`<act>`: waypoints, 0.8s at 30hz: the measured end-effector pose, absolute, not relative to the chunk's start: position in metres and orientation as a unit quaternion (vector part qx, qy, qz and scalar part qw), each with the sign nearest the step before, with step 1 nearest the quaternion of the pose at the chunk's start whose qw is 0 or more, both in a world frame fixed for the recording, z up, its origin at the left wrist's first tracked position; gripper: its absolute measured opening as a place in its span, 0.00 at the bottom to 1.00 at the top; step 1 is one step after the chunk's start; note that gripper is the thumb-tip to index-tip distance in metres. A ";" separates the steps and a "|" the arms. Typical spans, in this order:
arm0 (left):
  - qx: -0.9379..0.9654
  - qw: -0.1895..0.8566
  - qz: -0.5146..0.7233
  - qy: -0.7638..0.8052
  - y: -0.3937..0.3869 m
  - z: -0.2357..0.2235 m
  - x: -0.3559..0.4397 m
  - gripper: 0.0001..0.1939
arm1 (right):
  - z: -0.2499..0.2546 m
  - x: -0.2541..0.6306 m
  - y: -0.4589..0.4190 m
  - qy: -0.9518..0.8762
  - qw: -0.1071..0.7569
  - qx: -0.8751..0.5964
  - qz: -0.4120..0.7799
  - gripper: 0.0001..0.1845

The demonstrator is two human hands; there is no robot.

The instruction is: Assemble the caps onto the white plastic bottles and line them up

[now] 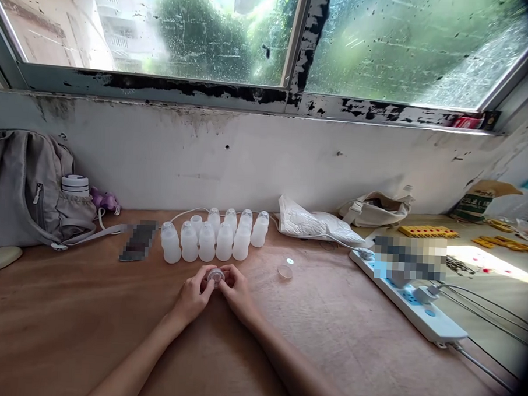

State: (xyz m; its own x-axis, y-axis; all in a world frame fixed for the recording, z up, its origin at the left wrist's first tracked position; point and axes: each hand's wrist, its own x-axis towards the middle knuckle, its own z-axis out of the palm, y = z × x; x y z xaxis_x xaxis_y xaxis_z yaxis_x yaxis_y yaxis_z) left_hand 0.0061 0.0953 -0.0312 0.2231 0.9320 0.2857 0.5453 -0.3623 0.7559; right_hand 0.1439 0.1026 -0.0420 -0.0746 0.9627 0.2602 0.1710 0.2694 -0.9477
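Note:
Between the fingertips of my left hand (196, 294) and my right hand (237, 293) is a small clear round cap (215, 276), held just above the table. Both hands are closed on it from opposite sides, thumbs toward me. Just beyond them stand several small frosted white bottles (206, 245) in uneven rows, most topped with clear domed caps. One bottle (196, 223) in the back row has an open top. To the right of my right hand lie a clear, shallow round piece (285, 272) and a small white disc (290, 261).
A phone (137, 241) and a grey backpack (23, 187) are at the left. Behind and right lie a white plastic packet (307, 219) and a beige bag (377, 209). A white power strip (442, 325) with plugs and cables crosses the right side. Yellow parts (429, 231) lie beyond.

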 end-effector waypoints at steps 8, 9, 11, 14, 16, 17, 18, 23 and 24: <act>0.742 0.236 0.352 0.519 0.095 -0.034 0.005 0.10 | -0.037 0.142 0.100 -0.625 0.478 -0.485 0.382 0.01; 0.741 0.233 0.351 0.522 0.095 -0.034 0.005 0.10 | -0.037 0.142 0.101 -0.628 0.478 -0.486 0.376 0.01; 0.741 0.230 0.351 0.524 0.095 -0.035 0.006 0.10 | -0.038 0.141 0.102 -0.634 0.477 -0.490 0.362 0.02; 0.742 0.229 0.352 0.522 0.095 -0.034 0.007 0.11 | -0.039 0.140 0.102 -0.639 0.475 -0.497 0.344 0.03; 0.743 0.237 0.361 0.512 0.094 -0.031 0.007 0.11 | -0.037 0.141 0.102 -0.638 0.479 -0.497 0.342 0.02; 0.742 0.244 0.367 0.505 0.094 -0.030 0.008 0.10 | -0.036 0.141 0.101 -0.637 0.480 -0.495 0.344 0.02; 0.740 0.252 0.373 0.499 0.093 -0.028 0.008 0.10 | -0.035 0.142 0.100 -0.637 0.481 -0.491 0.348 0.01; 0.725 0.282 0.379 0.501 0.091 -0.025 0.007 0.11 | -0.032 0.145 0.098 -0.638 0.474 -0.479 0.373 0.09; 0.722 0.288 0.380 0.501 0.092 -0.026 0.007 0.11 | -0.032 0.145 0.098 -0.637 0.473 -0.479 0.375 0.09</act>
